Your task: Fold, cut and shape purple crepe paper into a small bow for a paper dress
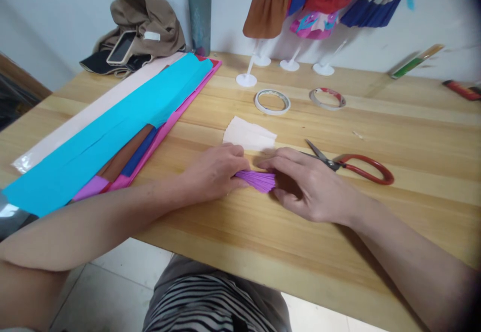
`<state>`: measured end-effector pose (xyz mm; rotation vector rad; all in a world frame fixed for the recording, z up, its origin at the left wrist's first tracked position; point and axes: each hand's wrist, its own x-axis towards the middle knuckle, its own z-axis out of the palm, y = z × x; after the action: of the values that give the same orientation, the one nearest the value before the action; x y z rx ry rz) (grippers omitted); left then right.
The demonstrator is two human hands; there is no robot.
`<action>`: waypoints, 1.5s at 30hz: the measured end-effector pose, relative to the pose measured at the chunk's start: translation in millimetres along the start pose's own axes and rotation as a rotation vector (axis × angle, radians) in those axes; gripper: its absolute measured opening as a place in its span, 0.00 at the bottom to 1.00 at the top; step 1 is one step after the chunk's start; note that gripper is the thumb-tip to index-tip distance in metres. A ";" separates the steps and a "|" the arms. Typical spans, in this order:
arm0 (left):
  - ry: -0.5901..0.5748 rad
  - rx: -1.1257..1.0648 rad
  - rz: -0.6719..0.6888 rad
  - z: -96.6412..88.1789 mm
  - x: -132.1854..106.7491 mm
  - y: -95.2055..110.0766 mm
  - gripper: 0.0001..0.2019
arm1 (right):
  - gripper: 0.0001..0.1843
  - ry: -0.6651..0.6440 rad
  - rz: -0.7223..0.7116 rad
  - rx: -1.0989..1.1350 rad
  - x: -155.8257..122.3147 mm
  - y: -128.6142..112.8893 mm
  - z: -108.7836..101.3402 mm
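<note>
A small piece of purple pleated crepe paper [258, 180] is held just above the wooden table, narrow at its left end and fanned out to the right. My left hand [214, 171] pinches the narrow end between thumb and fingers. At the fanned end, my right hand [310, 181] has its thumb and fingers curled around the right edge, partly hiding it. Just beyond my hands lies a pale pink paper piece [248, 134] with a scalloped left edge. Red-handled scissors [338, 164] rest with blades parted, partly behind my right hand.
Two tape rolls [272, 102] [327, 99] lie further back. Paper dresses [265, 8] on white stands line the wall. On the left are stacked crepe paper sheets [101, 136], a brown bag [146, 16] and a phone [122, 48]. A green-handled tool [415, 62] lies back right.
</note>
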<state>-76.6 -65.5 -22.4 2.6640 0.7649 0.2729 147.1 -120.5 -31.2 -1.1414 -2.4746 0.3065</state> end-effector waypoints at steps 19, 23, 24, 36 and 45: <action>0.013 -0.058 -0.030 3.2 1.2 1.0 0.06 | 0.15 0.034 0.113 -0.058 4.0 -16.8 5.3; 0.026 -0.076 -0.043 4.6 0.7 0.7 0.08 | 0.09 0.097 0.106 -0.109 5.3 -21.1 11.3; 0.031 -0.082 -0.042 4.9 0.5 0.8 0.08 | 0.06 0.113 0.099 -0.116 5.3 -21.1 12.4; 0.041 -0.063 -0.014 5.2 0.1 2.5 0.08 | 0.06 0.203 0.038 -0.120 3.8 -17.6 18.4; 0.107 -0.106 0.043 7.2 1.3 0.3 0.12 | 0.08 0.252 -0.039 -0.175 9.4 -17.9 9.9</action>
<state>-73.5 -67.0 -28.7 2.5849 0.7049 0.4574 125.1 -125.1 -31.2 -1.1212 -2.3310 -0.0642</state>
